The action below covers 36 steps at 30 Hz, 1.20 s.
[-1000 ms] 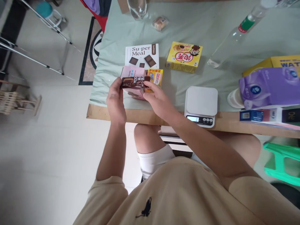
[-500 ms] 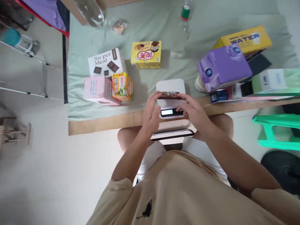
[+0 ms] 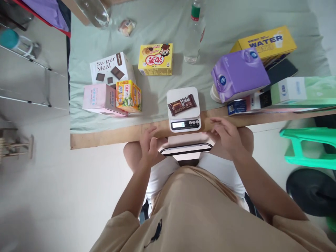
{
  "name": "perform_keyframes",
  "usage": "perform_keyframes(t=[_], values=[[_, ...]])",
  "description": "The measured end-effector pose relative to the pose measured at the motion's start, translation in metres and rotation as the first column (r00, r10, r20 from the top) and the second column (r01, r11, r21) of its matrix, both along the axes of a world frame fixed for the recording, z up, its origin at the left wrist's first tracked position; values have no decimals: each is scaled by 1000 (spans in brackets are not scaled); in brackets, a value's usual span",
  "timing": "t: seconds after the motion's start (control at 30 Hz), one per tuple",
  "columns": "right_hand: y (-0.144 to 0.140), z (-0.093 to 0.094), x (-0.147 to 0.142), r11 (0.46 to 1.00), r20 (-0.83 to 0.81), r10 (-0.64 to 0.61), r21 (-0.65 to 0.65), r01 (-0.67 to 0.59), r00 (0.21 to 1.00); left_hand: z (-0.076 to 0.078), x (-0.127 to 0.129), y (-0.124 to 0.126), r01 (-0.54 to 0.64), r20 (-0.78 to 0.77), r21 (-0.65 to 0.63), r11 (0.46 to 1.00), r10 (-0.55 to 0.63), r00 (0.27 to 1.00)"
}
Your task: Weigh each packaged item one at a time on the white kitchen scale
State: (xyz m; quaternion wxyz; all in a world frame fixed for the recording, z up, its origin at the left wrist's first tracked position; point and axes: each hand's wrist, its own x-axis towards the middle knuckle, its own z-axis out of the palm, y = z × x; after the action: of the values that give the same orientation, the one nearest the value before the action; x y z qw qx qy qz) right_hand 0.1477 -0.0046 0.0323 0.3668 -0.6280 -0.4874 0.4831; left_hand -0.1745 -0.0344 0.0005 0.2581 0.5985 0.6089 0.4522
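Observation:
A brown cocoa snack bar (image 3: 182, 104) in its wrapper lies slightly tilted on the platform of a white digital kitchen scale (image 3: 171, 95). The scale's display is lit and seems to read 0. To the left of the scale, at the table's front edge, my left hand (image 3: 149, 142) holds nothing, its fingers apart. My right hand (image 3: 226, 132) is right of the scale by the same edge, fingers loosely stretched and free of any object. Neither hand touches the bar or the scale.
Left of the scale stand a white Su-per Meal box (image 3: 126, 67), a pink box (image 3: 96, 98) and an orange box (image 3: 128, 96). A yellow snack box (image 3: 155, 59) and a clear bottle (image 3: 193, 43) are behind it. Rightward are a purple pack (image 3: 241, 75) and a yellow WATER box (image 3: 267, 43).
Both hands have let go of the snack bar and drawn back to either side of the scale. The bar now lies flat on the platform; before, it was held on edge between the fingers.

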Motion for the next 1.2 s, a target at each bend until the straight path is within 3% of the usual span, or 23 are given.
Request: perform_keyframes(t=[0.13,0.27,0.53,0.77,0.93,1.1,1.2], values=[[-40,-15,18,997,-22,-70,-30,69,997,6,-12,-26,-32,-57,-38,999,30,998],[-63,-23,23,997,-28,-74,-23,73,997,6,-5,-35,-19,-65,-48,999,16,998],[-71,-23,26,999,-16,-44,-19,43,999,5,15,-38,14,-30,-32,999,-15,999],[-71,-22,26,1000,35,-24,-14,25,999,-5,4,-49,-31,-33,-31,999,30,999],[-53,-18,12,999,102,45,24,-48,994,-16,-10,-51,-50,-93,-28,998,47,995],[-3,0,-22,978,180,140,128,-164,974,-25,-15,-49,-30,-195,56,998,40,980],[30,8,-49,935,323,151,259,-241,934,-35,-14,-51,31,-242,129,991,1,970]])
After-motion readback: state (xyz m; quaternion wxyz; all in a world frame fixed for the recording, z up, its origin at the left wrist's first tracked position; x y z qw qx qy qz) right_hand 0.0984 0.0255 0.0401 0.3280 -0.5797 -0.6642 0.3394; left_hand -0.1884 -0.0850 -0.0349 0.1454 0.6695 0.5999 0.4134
